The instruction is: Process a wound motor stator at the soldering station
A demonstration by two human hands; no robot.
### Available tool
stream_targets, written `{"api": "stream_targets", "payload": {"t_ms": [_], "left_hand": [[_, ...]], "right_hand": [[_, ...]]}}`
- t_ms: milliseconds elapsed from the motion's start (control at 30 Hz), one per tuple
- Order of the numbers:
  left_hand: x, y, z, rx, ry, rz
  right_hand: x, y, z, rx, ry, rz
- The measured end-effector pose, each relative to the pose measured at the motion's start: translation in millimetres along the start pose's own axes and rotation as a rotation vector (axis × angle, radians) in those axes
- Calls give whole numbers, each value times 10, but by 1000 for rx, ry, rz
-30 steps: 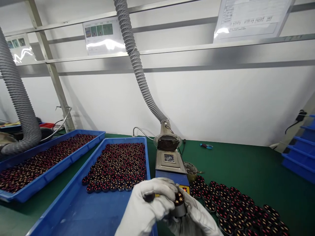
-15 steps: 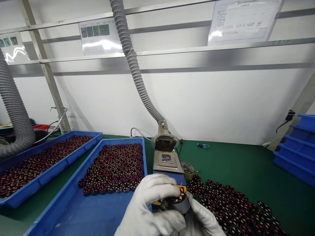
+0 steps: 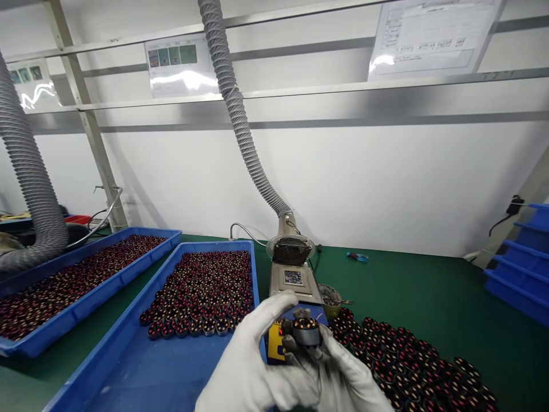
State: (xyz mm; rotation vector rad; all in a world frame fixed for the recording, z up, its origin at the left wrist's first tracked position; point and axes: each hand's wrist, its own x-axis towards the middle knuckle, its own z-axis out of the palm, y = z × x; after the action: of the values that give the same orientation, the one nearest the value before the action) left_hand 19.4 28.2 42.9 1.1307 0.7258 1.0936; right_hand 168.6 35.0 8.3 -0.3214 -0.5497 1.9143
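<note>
Head view shows the gloved left hand (image 3: pixel 249 360) now opened away from the round part (image 3: pixel 307 336), leaving the hold, it seems, to the right hand (image 3: pixel 345 369), whose fingers grasp it at lower centre, its top exposed. Print on the upper-right sheet (image 3: pixel 433 37) and yellow panel (image 3: pixel 275 343) is unreadable.

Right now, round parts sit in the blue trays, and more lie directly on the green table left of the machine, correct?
The side is wrong: the head view shows the round parts directly on the green table right of the machine. The blue trays do hold some.
</note>
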Motion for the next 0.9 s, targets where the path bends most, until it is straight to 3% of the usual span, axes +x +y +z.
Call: {"api": "stream_targets", "payload": {"t_ms": [167,300,500,633,767,900], "left_hand": [[75,-101,53,448,140,204],[108,-154,123,566,189,239],[57,-45,86,464,104,446],[130,-110,66,360,112,614],[220,-173,68,61,299,558],[142,-56,-11,60,381,483]], "right_hand": [[-26,-2,-69,-103,14,32],[-96,-29,-114,-145,-1,41],[-67,-7,-88,-179,-18,-5],[-24,23,8,-155,-72,83],[-19,-3,99,-124,-126,191],[-69,-62,110,-64,-145,206]]}}
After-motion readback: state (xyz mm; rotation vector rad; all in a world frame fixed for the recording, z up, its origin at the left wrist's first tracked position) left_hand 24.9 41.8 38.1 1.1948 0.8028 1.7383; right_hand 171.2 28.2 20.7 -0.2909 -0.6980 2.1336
